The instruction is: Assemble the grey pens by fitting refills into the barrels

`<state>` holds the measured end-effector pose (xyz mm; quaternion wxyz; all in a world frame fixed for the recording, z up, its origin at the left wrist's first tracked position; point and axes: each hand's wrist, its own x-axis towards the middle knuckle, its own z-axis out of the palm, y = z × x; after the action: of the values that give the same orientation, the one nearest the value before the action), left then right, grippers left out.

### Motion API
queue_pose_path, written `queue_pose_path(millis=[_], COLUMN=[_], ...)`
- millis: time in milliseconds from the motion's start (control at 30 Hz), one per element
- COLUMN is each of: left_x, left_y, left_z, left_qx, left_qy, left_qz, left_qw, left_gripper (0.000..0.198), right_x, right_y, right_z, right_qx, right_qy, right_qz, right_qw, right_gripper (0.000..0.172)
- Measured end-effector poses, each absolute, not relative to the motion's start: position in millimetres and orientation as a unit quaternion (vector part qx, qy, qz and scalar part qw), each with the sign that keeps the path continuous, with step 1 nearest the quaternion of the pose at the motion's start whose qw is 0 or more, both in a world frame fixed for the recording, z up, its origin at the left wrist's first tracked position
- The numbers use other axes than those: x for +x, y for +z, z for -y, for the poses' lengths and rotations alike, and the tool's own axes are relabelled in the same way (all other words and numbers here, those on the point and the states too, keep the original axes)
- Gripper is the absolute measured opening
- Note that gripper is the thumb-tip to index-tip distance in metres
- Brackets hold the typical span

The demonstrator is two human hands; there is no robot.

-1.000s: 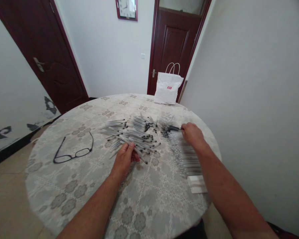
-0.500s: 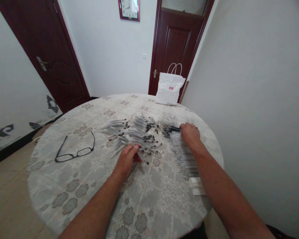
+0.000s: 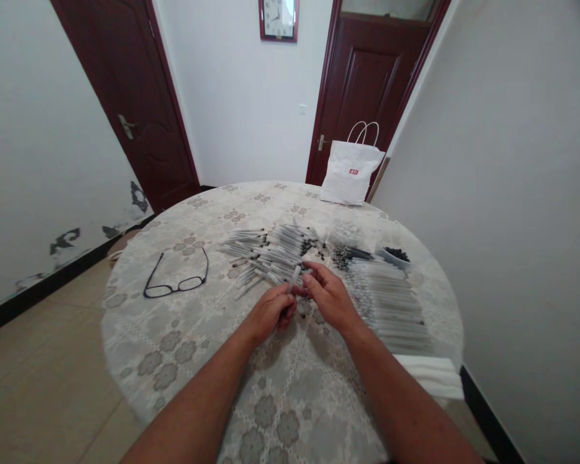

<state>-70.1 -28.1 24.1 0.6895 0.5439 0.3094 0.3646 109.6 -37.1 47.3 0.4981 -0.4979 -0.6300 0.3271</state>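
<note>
My left hand (image 3: 276,308) is closed around a translucent white pen (image 3: 295,276), whose upper end sticks out above the fingers. Close beside it, my right hand (image 3: 326,293) has its thumb and fingers bent together near that end; whatever they pinch is too small to make out. Just beyond both hands lies a loose heap of similar pens (image 3: 275,254) with dark tips. To the right of my right hand, clear pen barrels (image 3: 391,303) lie stacked in rows. A bunch of black slim parts (image 3: 355,253) lies at their far end.
A small bowl (image 3: 397,259) of black pieces stands at the right. Clear plastic bits (image 3: 345,232) lie behind. Eyeglasses (image 3: 176,285) rest at the left, a white paper bag (image 3: 352,173) stands at the far edge, and a folded white cloth-like item (image 3: 432,374) lies near right.
My right hand has come from the bowl side on the right to the pen in my left hand. That pen now points more upright. The view has turned slightly left.
</note>
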Motion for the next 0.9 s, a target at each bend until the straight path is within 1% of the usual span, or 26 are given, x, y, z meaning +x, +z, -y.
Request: queue_pose_path(millis=[167, 300, 367, 467, 633, 767, 900], left_x=[-74, -71, -67, -60, -51, -44, -43], left_y=[36, 52, 59, 67, 67, 58, 47], left_z=[35, 43, 46, 46, 35, 30, 28], left_qx=[0.617, 0.701, 0.738, 0.762, 0.778, 0.79, 0.779], left_qy=[0.287, 0.264, 0.246, 0.241, 0.298, 0.314, 0.33], left_qz=[-0.307, -0.334, -0.346, -0.356, -0.348, -0.334, -0.344], left_qw=[0.665, 0.573, 0.525, 0.484, 0.43, 0.406, 0.406], left_gripper=[0.035, 0.035, 0.038, 0.036, 0.028, 0.024, 0.025], right_x=[119, 125, 126, 128, 131, 135, 135], right_y=[50, 55, 56, 55, 52, 53, 51], right_z=[42, 49, 52, 53, 48, 45, 45], right_qx=[-0.458, -0.433, -0.425, -0.427, -0.466, -0.5, -0.51], right_qy=[0.377, 0.426, 0.427, 0.396, 0.349, 0.297, 0.267], right_qz=[0.614, 0.599, 0.605, 0.629, 0.624, 0.651, 0.678], right_qw=[0.521, 0.521, 0.52, 0.515, 0.52, 0.488, 0.456], right_gripper=[0.019, 0.01, 0.009, 0.01, 0.02, 0.021, 0.019])
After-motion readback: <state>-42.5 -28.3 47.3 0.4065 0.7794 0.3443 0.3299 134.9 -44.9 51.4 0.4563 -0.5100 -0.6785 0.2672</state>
